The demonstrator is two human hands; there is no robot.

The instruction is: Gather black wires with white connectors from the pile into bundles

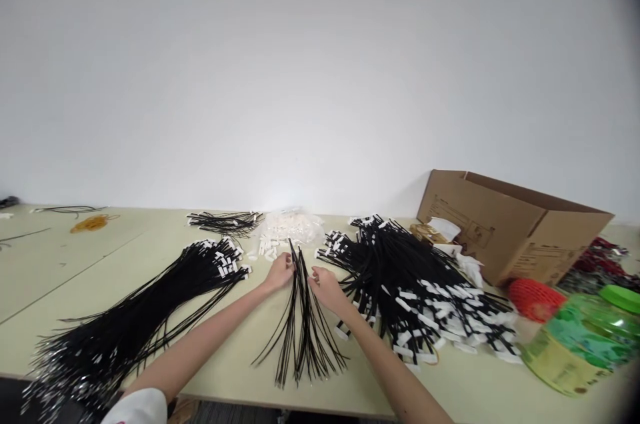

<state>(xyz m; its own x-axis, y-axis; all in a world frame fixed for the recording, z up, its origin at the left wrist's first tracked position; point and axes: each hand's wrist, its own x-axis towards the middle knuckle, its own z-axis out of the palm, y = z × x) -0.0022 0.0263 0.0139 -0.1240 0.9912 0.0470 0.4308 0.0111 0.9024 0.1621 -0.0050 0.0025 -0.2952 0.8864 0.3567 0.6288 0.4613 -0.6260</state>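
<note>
My left hand (281, 271) is closed in a pinch on black cables near the upper end of a small bundle (301, 331). From the other side, my right hand (326, 287) pinches at the same bundle, its fingertips partly hidden. Below my hands the cables fan out loosely toward the table's front edge. Just beyond them, loose white connector pieces (270, 247) lie by a clear plastic bag (295, 225) of similar white pieces. On the left rests a thick bundle of black cables (160, 294) with white ends. A larger pile of white-ended black cables (400, 271) spreads to the right.
An open cardboard box (500, 227) stands at the back right, against the wall. Near it are a red mesh item (536, 299) and a green-lidded plastic jar (583, 344). Another small cable bundle (225, 222) and yellow rubber bands (93, 223) lie farther back left.
</note>
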